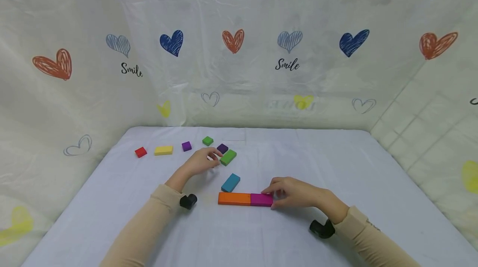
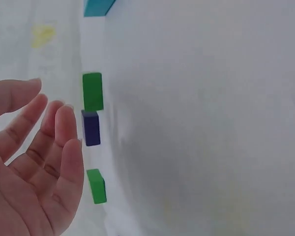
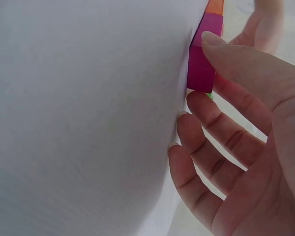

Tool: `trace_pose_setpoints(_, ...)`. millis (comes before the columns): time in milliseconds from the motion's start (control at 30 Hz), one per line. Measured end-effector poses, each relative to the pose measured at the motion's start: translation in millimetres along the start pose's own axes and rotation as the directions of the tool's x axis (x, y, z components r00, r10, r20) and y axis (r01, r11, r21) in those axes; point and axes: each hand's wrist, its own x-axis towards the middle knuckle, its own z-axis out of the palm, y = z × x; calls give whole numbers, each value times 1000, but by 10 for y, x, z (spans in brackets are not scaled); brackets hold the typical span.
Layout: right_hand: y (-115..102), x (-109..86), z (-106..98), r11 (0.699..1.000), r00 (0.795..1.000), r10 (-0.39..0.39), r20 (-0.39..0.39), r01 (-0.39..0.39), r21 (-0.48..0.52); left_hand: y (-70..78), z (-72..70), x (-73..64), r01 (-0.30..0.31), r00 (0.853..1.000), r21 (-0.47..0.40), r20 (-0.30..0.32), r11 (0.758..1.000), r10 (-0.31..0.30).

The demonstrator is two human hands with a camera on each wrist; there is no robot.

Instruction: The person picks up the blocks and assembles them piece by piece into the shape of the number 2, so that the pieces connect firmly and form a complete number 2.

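My right hand [image 1: 295,192] pinches a magenta block [image 1: 261,199] at its right end. In the right wrist view the thumb lies on the magenta block [image 3: 201,66], and the other fingers are loosely bent beside it. End to end with it on the cloth lies a longer orange block [image 1: 234,198]. My left hand [image 1: 203,161] hovers by a green block [image 1: 228,157], fingers loosely bent and holding nothing. The left wrist view has a gap between these fingers and the green block [image 2: 92,92]. A dark purple block [image 1: 222,148] stands just behind that green one.
A blue block [image 1: 230,182] lies slanted behind the orange one. Farther back are a smaller green block [image 1: 208,140], a purple block [image 1: 186,146], a yellow block [image 1: 163,150] and a red block [image 1: 140,152]. A curtain with printed hearts hangs behind the white-covered table [image 1: 336,159].
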Motion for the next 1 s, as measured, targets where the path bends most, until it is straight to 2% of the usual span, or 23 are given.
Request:
trace_pose_setpoints(267,-4,3,-9,1000,1000,8,4,-8,5,-90,-29,122,14,999,-22,-49,1000,-15)
trace_pose_setpoints(533,8,4,4,1000,1000,8,4,-8,9,-165,29,195,38,999,-3,-37,999,-38)
trace_pose_setpoints(733,3,6,6,1000,1000,-1,2,1,8,-59,46,241,60,998,28,-12,998,-60)
trace_pose_setpoints(1000,19,0,1,1000,1000,-6,3,6,17,56,43,337,44,998,98,45,994,-49)
